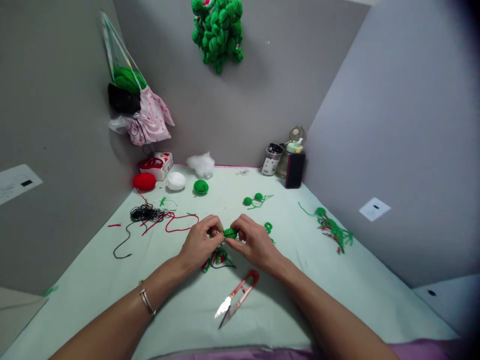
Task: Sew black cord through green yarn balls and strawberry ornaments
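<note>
Between my two hands is a small green crocheted ball (pixel 230 233) with a dark strand across it. My left hand (pixel 204 240) pinches at its left side, fingers closed. From the other side, my right hand (pixel 253 240) grips the ball with thumb and fingers. Just below my hands lie green, red and white crocheted pieces (pixel 218 257) with a black yarn end trailing off. A pair of orange-handled thread snips (pixel 240 295) rests nearer to me, blades apart and pointing down left.
Tangled black yarn (pixel 147 213) and loose red yarn (pixel 176 222) lie left. Behind are red (pixel 144 181), white (pixel 176 181) and green (pixel 201 187) yarn balls and white stuffing (pixel 202 164). Green balls (pixel 253 200) and a green-red bundle (pixel 335 232) lie right. A phone (pixel 295 170) stands at the back.
</note>
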A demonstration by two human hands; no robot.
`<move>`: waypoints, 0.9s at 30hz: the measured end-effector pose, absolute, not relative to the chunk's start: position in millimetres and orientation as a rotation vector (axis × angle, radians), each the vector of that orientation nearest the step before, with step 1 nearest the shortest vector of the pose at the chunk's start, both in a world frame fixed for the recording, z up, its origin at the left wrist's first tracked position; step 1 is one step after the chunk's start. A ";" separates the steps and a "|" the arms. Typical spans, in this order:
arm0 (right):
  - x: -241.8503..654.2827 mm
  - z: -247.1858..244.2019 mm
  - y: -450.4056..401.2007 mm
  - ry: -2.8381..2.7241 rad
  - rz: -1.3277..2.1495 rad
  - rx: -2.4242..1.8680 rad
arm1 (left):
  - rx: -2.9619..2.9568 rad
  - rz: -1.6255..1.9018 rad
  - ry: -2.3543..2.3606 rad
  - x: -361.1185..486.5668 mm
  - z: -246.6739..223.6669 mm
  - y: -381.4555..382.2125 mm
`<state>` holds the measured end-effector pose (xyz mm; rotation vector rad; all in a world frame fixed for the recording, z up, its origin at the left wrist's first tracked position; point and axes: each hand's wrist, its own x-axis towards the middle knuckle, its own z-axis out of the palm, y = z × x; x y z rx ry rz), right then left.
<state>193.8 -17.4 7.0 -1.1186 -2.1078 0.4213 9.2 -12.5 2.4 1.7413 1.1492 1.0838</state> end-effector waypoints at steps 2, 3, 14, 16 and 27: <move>192.9 8.2 -17.9 -2.136 0.422 -1.122 | 1.813 1.092 1.192 6.8 0.6 -10.0; 193.3 8.8 -17.1 -2.125 0.416 -1.137 | 1.825 1.100 1.222 4.3 -0.1 -7.1; 201.2 13.2 -8.0 -1.830 0.629 -1.272 | 1.386 1.209 1.180 -18.4 3.9 17.1; 199.8 13.7 -10.0 -1.842 0.626 -1.253 | 1.443 1.230 1.195 -15.0 3.8 13.7; 198.6 5.4 -11.0 -2.002 0.540 -1.103 | 1.385 1.012 0.837 3.5 1.5 -4.7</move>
